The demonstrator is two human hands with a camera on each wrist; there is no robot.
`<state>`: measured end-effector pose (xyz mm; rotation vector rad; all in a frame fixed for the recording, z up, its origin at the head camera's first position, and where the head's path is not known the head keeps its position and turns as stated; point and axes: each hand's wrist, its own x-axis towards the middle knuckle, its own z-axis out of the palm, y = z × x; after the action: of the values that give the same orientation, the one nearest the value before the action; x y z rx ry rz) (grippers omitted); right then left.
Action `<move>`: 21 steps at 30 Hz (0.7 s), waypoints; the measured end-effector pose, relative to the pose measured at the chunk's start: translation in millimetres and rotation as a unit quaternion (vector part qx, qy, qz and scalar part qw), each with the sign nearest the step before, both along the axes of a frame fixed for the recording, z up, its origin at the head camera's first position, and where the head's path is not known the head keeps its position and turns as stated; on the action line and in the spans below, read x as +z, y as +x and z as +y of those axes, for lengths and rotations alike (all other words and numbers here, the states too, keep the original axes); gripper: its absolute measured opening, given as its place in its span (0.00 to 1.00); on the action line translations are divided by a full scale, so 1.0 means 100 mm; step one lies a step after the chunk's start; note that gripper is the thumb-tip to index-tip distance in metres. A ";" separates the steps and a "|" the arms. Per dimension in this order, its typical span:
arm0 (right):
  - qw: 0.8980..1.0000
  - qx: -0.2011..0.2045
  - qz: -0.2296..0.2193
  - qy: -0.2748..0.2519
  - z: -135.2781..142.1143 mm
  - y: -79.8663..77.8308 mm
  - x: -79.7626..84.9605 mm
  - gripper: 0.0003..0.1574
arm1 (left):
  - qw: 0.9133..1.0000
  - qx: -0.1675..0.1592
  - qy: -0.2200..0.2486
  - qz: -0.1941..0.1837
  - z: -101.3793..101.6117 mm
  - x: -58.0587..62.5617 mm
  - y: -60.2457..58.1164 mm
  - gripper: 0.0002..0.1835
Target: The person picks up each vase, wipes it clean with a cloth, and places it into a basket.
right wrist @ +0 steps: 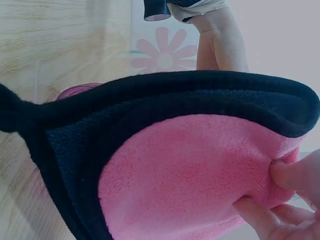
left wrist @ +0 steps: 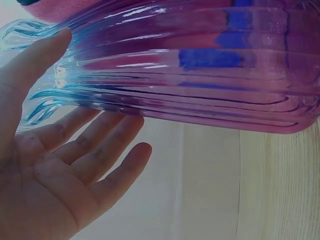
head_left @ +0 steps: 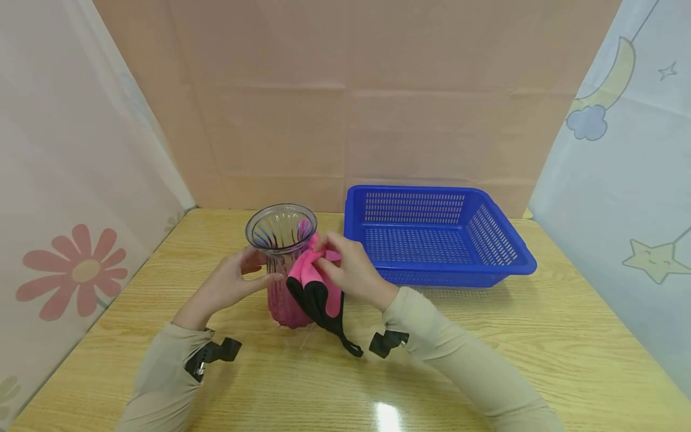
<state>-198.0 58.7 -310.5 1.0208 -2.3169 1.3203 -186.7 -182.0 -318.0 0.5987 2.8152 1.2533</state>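
Note:
A ribbed glass vase (head_left: 279, 240), clear bluish at its flared rim and pink lower down, stands upright on the table. At its left side is my left hand (head_left: 232, 281), thumb in front and fingers reaching behind. In the left wrist view, the fingers (left wrist: 107, 145) are fairly straight, fingertips along the glass, the little finger apart from it. My right hand (head_left: 351, 267) pinches a pink-and-black cloth (head_left: 308, 273) between thumb and fingers, at the right of the vase's rim. In the right wrist view, the cloth (right wrist: 185, 165) shows a pink plush centre and black edging; its black loop hangs down.
A blue plastic basket (head_left: 448, 277) with slotted walls stands at the back right, behind my right hand. The wooden table (head_left: 540, 336) ends at a peach backdrop (head_left: 270, 108), with patterned side curtains left and right. Black wrist cameras (head_left: 213, 354) sit on both sleeves.

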 end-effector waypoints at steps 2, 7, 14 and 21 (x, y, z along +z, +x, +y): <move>1.000 -0.003 -0.005 -0.007 0.00 0.00 0.02 0.07 | 1.000 -0.001 -0.002 0.003 0.00 0.00 0.01 0.35; 0.999 0.000 -0.025 -0.032 -0.01 -0.01 0.03 0.06 | 1.000 -0.003 0.002 0.001 0.02 0.02 0.02 0.37; 0.995 0.008 -0.057 -0.079 -0.01 0.00 0.07 0.07 | 1.000 0.006 0.006 0.012 0.06 0.01 0.02 0.39; 0.992 0.005 -0.068 -0.108 0.03 -0.01 0.11 0.08 | 0.999 0.006 0.008 0.032 0.06 -0.02 0.01 0.40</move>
<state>-199.4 61.7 -299.2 0.8994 -2.2026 1.6500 -185.8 -176.0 -320.4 0.6355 2.8667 1.2822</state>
